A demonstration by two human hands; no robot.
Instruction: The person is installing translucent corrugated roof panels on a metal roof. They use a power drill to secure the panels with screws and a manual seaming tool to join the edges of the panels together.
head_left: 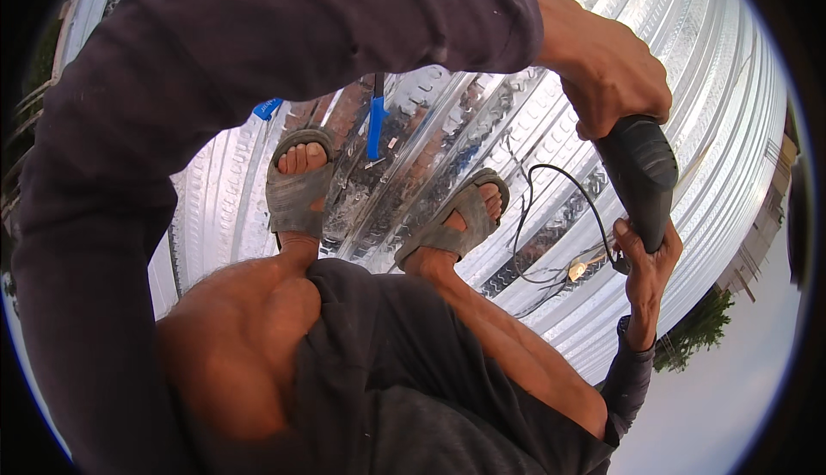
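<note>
A black corded power tool is held up at the right between my two hands, above the metal sheets. My left hand is closed over its upper end, the arm arching across the top of the view. Around the lower end, where the cord leaves, my right hand is wrapped. The tool's working tip is hidden, so its exact kind cannot be told. Its black cord loops down to the sheets, near a yellowish piece that looks like a plug or connector.
Ribbed silvery metal sheets spread underfoot, patterned and shiny. My sandalled feet stand on them. A blue-handled tool lies ahead of them, with another blue object to its left. Greenery shows past the sheets' right edge.
</note>
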